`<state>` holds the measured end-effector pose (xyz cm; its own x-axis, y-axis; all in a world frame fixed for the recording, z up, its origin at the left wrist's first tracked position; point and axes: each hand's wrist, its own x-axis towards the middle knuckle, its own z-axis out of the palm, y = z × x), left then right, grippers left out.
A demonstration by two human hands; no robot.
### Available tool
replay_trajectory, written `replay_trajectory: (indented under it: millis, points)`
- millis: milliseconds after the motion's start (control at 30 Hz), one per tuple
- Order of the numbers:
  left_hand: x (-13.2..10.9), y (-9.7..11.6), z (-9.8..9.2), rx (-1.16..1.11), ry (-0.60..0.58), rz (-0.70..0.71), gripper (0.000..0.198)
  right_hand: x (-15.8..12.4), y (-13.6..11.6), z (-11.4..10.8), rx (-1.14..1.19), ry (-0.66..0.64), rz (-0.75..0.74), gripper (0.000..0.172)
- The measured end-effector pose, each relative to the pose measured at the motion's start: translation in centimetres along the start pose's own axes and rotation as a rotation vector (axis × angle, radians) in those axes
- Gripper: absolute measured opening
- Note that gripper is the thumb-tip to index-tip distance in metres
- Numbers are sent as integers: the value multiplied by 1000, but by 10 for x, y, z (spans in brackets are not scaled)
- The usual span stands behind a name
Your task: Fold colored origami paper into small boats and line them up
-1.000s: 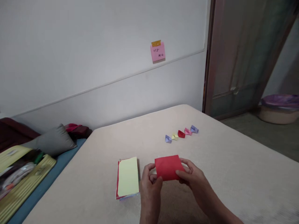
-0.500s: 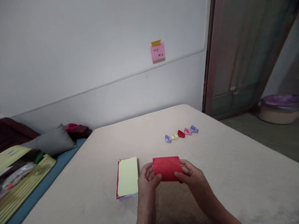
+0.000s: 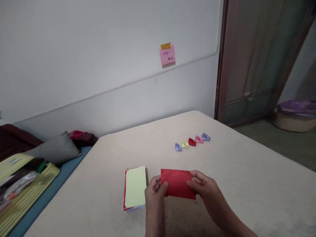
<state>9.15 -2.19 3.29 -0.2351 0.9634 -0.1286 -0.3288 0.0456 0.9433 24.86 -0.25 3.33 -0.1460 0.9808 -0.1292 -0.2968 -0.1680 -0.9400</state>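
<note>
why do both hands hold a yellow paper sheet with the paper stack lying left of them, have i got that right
Not quite: the paper sheet held by the left hand and the right hand is red, not yellow, as the head view shows. The paper stack does lie left of the hands.

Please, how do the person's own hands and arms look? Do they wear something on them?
The left hand and the right hand are bare: no gloves, and no ring or watch can be seen. The left forearm and right forearm are bare too, with no sleeve in view.
</note>
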Motion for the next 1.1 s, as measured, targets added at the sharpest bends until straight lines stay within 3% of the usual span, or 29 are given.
replay_trajectory:
  millis: [133, 333, 600, 800, 1100]
  points:
    - [-2, -2, 1, -44, 12, -11, 30, 1, 5, -1, 23, 34, -46, 23]
    - [-9, -9, 11, -138, -87, -67, 19, 1, 7, -1, 34, 59, -77, 21]
    - [-6, -5, 8, -229, -15, -24, 12, 0, 7, 2, 22, 83, -93, 19]
    - [-12, -9, 12, -125, -58, -70, 19, 0, 11, 4, 8, 76, -99, 19]
    - [-7, -8, 9, -208, 30, -55, 20, -2, 14, -1, -110, 29, -218, 33]
